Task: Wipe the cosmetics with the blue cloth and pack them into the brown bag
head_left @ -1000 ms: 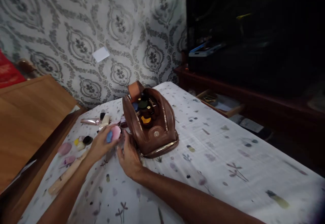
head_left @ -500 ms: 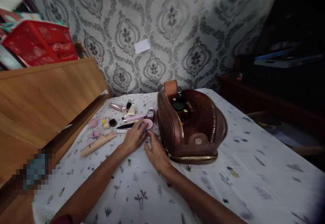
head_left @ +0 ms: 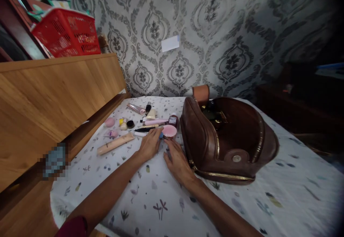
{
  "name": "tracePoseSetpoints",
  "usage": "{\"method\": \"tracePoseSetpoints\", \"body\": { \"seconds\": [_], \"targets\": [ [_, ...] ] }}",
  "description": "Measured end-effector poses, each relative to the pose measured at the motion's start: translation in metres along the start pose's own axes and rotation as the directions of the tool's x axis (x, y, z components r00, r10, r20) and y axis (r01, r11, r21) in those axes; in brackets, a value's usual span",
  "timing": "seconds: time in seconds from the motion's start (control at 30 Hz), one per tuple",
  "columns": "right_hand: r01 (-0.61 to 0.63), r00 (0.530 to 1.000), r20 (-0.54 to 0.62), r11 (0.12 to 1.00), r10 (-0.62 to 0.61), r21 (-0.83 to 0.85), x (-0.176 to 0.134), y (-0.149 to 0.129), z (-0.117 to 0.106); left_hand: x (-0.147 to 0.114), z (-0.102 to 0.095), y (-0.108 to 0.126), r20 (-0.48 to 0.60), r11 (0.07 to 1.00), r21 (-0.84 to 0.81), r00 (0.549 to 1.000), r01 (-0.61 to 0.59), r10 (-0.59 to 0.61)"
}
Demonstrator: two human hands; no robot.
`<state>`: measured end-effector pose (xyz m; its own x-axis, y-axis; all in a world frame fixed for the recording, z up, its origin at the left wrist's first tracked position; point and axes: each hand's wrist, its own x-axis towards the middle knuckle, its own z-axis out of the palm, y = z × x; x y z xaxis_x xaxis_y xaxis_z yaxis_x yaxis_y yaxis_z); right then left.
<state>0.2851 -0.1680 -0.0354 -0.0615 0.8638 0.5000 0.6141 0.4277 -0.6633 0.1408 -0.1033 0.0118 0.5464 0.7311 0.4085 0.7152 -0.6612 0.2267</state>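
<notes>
My left hand [head_left: 151, 146] lies over a slim white tube [head_left: 140, 134], fingers stretched forward, their tips beside a blue cap [head_left: 161, 135] and a round pink-topped jar [head_left: 170, 131]. Fingers apart, my right hand [head_left: 177, 162] rests at the jar's near edge; whether it touches the jar I cannot tell. Behind the jar stands a small dark bottle with a patterned label [head_left: 173, 120]. A black pointed pen [head_left: 145, 129] and a pink tube [head_left: 156, 122] lie beyond my left hand. Right of my hands sits a brown bag [head_left: 228, 151], unzipped, with dark and gold items inside.
A long peach tube [head_left: 115, 144], a pink egg-shaped sponge [head_left: 109, 122], a black round lid [head_left: 130, 124] and a shiny pink tube [head_left: 136, 108] lie at the left. A wooden panel [head_left: 88, 86] borders the left side, with a red basket [head_left: 70, 32] above it.
My view has shifted, so everything appears further apart and the bag sits further right. My hands have drawn back slightly from the jar, leaving its pink top and the blue cap more visible.
</notes>
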Motion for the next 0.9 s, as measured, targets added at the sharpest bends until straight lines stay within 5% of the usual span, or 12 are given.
{"method": "tracePoseSetpoints", "body": {
  "seconds": [0.13,0.33,0.47,0.67,0.77,0.9],
  "targets": [
    [0.036,0.999,0.019,0.998,-0.035,-0.052,-0.001,0.000,0.001,0.001,-0.004,-0.004,-0.030,1.000,-0.020,0.999,0.011,-0.012],
    [0.027,0.995,0.094,0.993,-0.017,-0.115,-0.003,-0.005,-0.005,0.010,-0.034,-0.046,-0.143,0.967,0.069,0.962,0.244,-0.232],
    [0.021,0.991,0.133,0.988,0.000,-0.155,-0.003,-0.009,-0.009,0.013,-0.073,-0.103,-0.205,0.872,0.112,0.870,0.476,-0.448],
    [0.006,0.988,0.153,0.983,0.023,-0.182,-0.002,-0.012,-0.009,-0.001,-0.130,-0.190,-0.239,0.649,0.120,0.657,0.751,-0.715],
    [0.002,0.986,0.162,0.983,0.028,-0.185,-0.002,-0.012,-0.010,-0.009,-0.138,-0.219,-0.206,0.582,0.119,0.594,0.804,-0.778],
    [0.005,0.986,0.165,0.986,0.024,-0.170,-0.002,-0.013,-0.011,-0.011,-0.128,-0.241,-0.137,0.577,0.125,0.590,0.807,-0.796]
  ]
}}
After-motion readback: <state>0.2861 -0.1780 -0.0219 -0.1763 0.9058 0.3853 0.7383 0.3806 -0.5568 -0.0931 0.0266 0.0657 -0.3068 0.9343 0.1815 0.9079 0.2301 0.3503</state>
